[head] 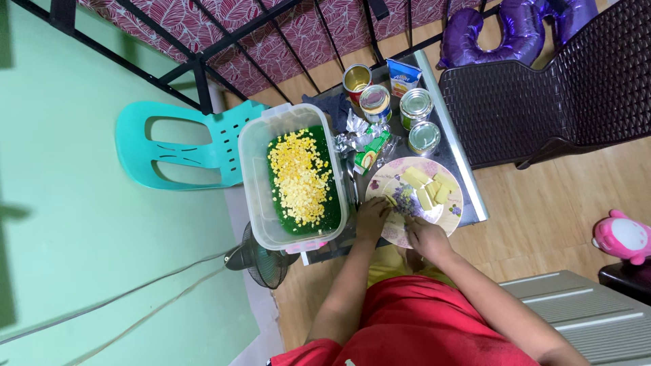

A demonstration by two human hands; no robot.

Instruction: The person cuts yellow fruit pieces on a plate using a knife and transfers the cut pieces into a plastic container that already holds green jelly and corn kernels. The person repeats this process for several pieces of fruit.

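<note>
Both hands on flowered plate [453,211] at bench's 5 o'clock: left hand [372,218] and right hand [425,238] working yellow slices [426,188]; finger state indiscernible; green-filled tub [253,183] at plate's 9 o'clock.

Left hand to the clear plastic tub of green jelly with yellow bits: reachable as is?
Probably yes. The left hand rests at the floral plate beside the clear plastic tub, whose top is open; nothing lies between them.
</note>
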